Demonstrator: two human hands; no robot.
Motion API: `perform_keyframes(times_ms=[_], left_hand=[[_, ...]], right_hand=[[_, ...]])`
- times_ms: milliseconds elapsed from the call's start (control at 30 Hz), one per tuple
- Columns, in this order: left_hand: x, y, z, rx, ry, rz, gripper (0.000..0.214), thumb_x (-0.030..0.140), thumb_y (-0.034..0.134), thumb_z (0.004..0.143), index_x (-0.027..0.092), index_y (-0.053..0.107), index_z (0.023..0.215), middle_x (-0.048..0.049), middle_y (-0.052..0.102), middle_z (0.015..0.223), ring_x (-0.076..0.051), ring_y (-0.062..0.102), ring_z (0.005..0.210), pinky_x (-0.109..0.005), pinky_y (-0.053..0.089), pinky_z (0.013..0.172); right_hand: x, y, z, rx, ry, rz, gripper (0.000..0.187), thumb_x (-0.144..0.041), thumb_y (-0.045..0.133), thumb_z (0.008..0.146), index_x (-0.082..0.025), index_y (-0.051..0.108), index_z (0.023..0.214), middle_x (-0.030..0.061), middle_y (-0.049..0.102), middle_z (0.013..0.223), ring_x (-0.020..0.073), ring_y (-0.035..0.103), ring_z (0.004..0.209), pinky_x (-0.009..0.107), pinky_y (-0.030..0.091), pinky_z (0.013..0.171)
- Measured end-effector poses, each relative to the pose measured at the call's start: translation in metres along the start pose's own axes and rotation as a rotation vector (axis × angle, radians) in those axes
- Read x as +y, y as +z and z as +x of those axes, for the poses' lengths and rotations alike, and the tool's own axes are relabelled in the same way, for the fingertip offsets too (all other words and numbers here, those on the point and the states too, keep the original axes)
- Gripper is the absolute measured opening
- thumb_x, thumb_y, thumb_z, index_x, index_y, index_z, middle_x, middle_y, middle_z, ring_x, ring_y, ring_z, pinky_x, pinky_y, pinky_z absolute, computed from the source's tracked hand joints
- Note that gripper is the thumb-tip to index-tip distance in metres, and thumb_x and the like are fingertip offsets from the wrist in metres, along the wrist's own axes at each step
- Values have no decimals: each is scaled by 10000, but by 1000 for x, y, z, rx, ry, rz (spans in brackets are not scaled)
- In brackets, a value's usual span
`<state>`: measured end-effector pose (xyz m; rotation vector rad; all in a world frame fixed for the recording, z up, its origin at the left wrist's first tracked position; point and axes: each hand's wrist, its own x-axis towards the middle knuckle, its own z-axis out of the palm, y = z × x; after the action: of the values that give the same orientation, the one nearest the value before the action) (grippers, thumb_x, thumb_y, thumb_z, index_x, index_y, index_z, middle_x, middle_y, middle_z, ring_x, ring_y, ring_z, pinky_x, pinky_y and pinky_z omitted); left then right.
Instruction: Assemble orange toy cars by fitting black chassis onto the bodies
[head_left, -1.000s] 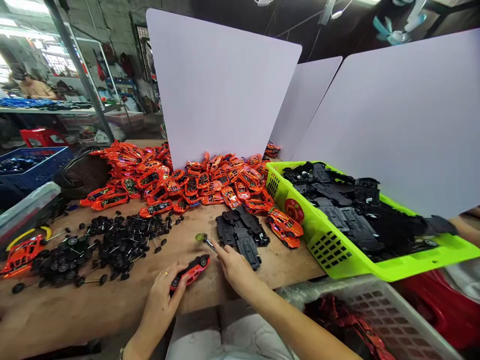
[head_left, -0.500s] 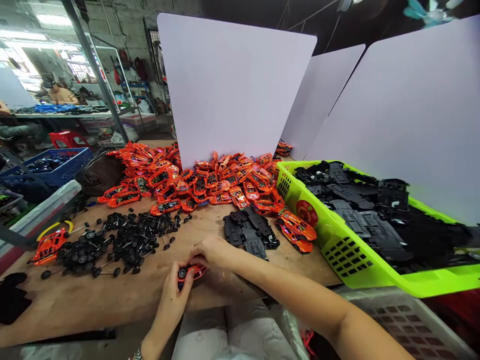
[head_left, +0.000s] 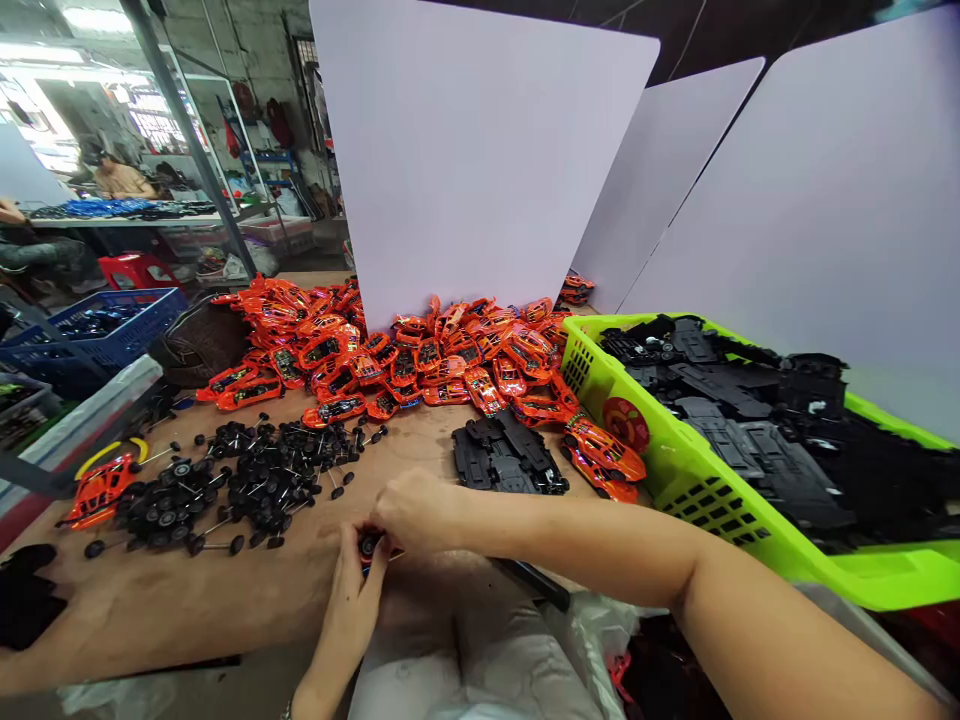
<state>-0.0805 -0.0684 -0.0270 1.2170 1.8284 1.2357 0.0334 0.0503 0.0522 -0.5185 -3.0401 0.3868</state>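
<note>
At the near edge of the wooden table (head_left: 187,600), my left hand (head_left: 352,595) pinches a small orange toy car (head_left: 370,545), of which only a wheel and a sliver of body show. My right hand (head_left: 416,510) is closed over the same car from above and hides most of it. A dark tool handle (head_left: 536,582) pokes out below my right forearm. Just beyond my hands lie a few black car chassis (head_left: 506,460). To the left is a heap of black wheels on axles (head_left: 240,480).
A large pile of orange car bodies (head_left: 420,355) lies against a white divider board (head_left: 465,160). A lime-green basket (head_left: 675,480) of black chassis stands at right. A blue crate (head_left: 97,335) and another person's bench are at far left.
My right hand left the small tool on the table and came over the car in my left hand. Both hands drew the car toward the table's near edge.
</note>
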Motion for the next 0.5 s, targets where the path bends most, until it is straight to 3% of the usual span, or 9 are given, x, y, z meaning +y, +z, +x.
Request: perform_keyframes(times_ms=[133, 233, 367, 500], left_hand=[[-6, 9, 5, 66, 50, -55, 355, 562, 533, 857, 217, 597, 913, -68, 690, 899, -247, 665, 852, -372, 523, 777], [-11, 11, 10, 135, 116, -22, 336, 540, 553, 858, 213, 623, 889, -64, 688, 882, -235, 652, 833, -359, 512, 784], [-10, 7, 14, 91, 136, -27, 307, 508, 567, 868, 211, 642, 873, -44, 697, 842, -210, 652, 784, -313, 514, 725], [-7, 6, 14, 110, 177, -2, 273, 479, 573, 872, 216, 628, 821, -28, 680, 794, -198, 637, 753, -293, 508, 702]], right_hand=[[14, 32, -31, 257, 85, 460, 217, -183, 688, 812, -156, 694, 1028, 49, 747, 903, 154, 680, 774, 215, 485, 674], [23, 54, -42, 435, 193, 619, 276, -213, 755, 778, -148, 690, 1039, 58, 725, 944, 169, 650, 828, 235, 483, 715], [26, 63, -40, 451, 229, 723, 347, -236, 797, 761, -187, 706, 1093, 44, 718, 966, 170, 630, 854, 251, 466, 762], [25, 61, -37, 412, 291, 812, 199, -201, 793, 761, -182, 755, 956, 24, 719, 862, 150, 618, 776, 223, 440, 692]])
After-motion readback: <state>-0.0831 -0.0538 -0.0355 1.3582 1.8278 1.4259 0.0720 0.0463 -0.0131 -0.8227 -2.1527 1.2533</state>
